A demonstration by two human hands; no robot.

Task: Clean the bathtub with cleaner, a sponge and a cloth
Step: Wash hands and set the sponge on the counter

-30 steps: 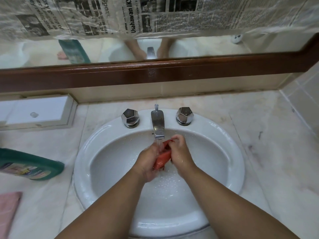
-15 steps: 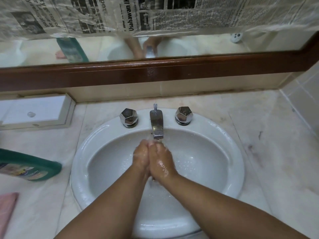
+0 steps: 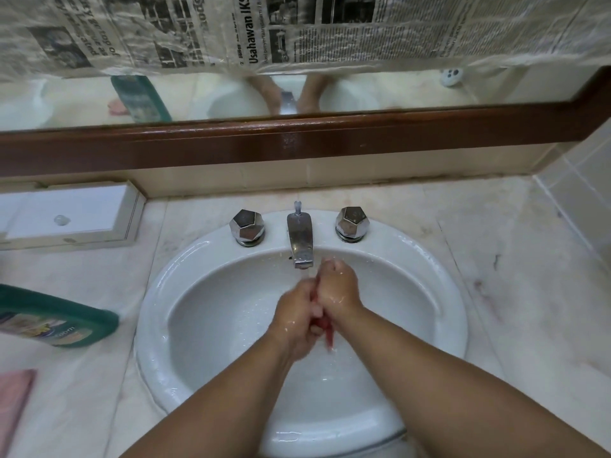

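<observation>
Because the sponge [image 3: 328,337] apparently wants rinsing, I see it squeezed beneath the spout [image 3: 300,241], over the sink [image 3: 152,325]. Only a red sliver shows between the palms. My left hand [image 3: 297,314] and right hand [image 3: 338,289] both curl tight around it, wrists angled inward, right knuckles toward twelve o'clock. It may be folded. The cleaner bottle [image 3: 56,320] lies at nine o'clock on the bench [image 3: 512,292], the cloth [image 3: 13,401] at eight.

The pale marble table [image 3: 496,292] has a white oval sink [image 3: 441,276] set into it. At the left lie 1 green cleaner bottle [image 3: 56,320] on its side, 1 pink cloth [image 3: 15,398] nearer, and 1 white box [image 3: 66,214] at the back.
</observation>
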